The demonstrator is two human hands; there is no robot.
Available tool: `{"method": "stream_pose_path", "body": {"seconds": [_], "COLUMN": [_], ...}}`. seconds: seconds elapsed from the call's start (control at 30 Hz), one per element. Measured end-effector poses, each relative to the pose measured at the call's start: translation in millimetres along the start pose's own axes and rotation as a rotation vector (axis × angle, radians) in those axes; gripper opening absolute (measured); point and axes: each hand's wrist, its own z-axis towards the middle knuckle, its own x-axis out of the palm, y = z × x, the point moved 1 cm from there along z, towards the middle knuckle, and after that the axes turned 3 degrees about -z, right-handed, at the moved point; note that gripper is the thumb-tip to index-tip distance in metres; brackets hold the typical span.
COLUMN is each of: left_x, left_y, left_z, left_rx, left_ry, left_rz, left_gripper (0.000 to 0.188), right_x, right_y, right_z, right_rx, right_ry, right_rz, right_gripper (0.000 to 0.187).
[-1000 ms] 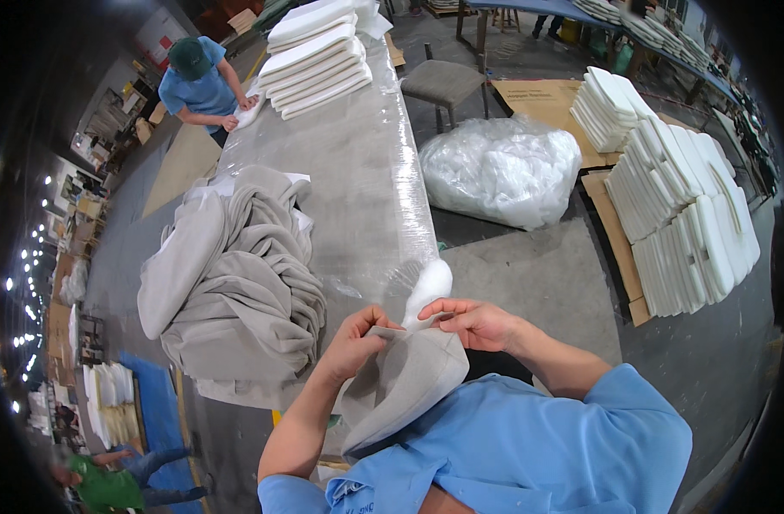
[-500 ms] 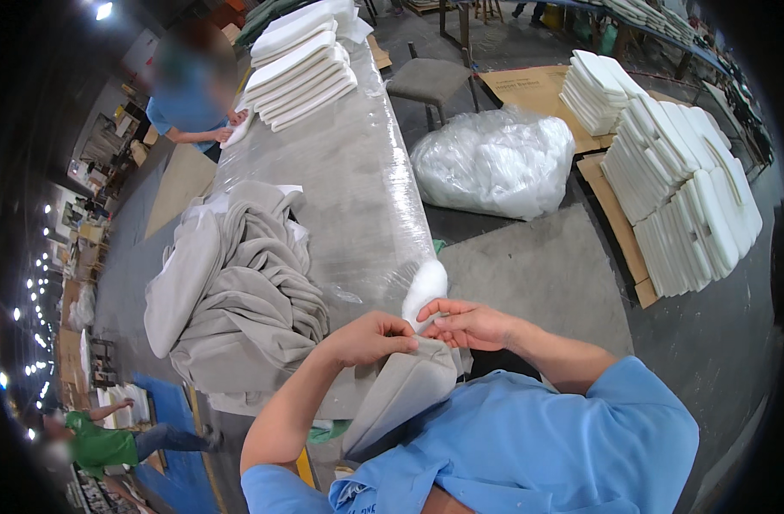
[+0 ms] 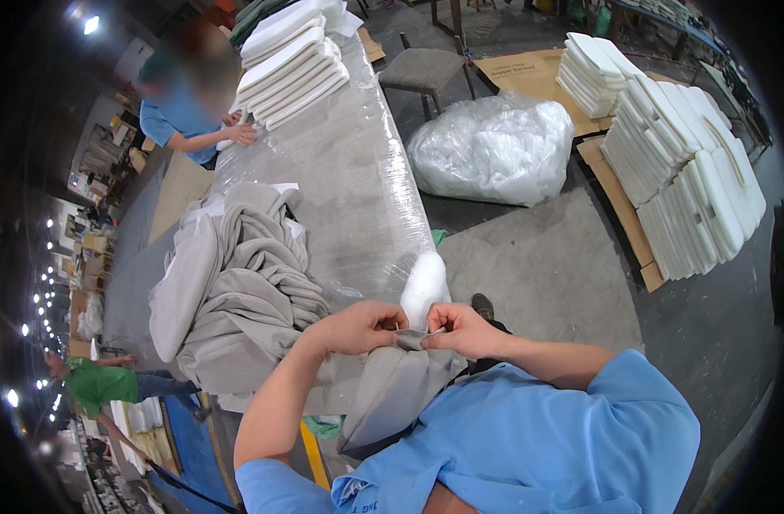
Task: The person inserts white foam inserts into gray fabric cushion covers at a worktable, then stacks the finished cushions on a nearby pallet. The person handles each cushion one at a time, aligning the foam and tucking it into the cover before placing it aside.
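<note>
A grey fabric cover (image 3: pixel 396 385) lies against my front at the table's near corner, its upper edge held up between both hands. My left hand (image 3: pixel 364 327) pinches that edge on the left. On the other side my right hand (image 3: pixel 463 332) grips the same edge with thumb and fingertips. Just beyond my fingers a roll of white padding (image 3: pixel 424 287) rests on the table corner; whether its lower end goes inside the cover is hidden. To the left of my left hand is a heap of grey fabric covers (image 3: pixel 238 291).
The plastic-wrapped table (image 3: pixel 349 163) stretches away, bearing stacked white pads (image 3: pixel 293 68) and a co-worker (image 3: pixel 182 111) beside them. Right of it are a clear bag of white stuffing (image 3: pixel 495 146), a chair (image 3: pixel 422 73) and foam stacks (image 3: pixel 679 163). Another person (image 3: pixel 109 381) stands far left.
My right hand has closed from loose, spread fingers onto the cover's edge. The edge is lifted and spread between my hands. The co-worker's hand has moved over the table.
</note>
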Motion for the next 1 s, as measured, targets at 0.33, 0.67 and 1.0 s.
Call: {"method": "stream_pose_path", "body": {"seconds": [0.33,0.67,1.0], "left_x": [7,9,-1], "left_y": [2,-2,-2], "left_z": [25,38,53], "left_rx": [0.114,0.032,0.022], "left_ry": [-0.248,-0.309,-0.152], "left_rz": [0.142,-0.029,0.225], "left_gripper": [0.020,0.011,0.026], "right_x": [10,-3,-5], "right_y": [10,-7,-9], "right_z": [12,2,4], "right_rx": [-0.279,0.053,-0.067], "right_ry": [-0.443,-0.281,-0.357], "right_rz": [-0.157,-0.034,-0.200], "right_gripper": [0.019,0.025,0.026]}}
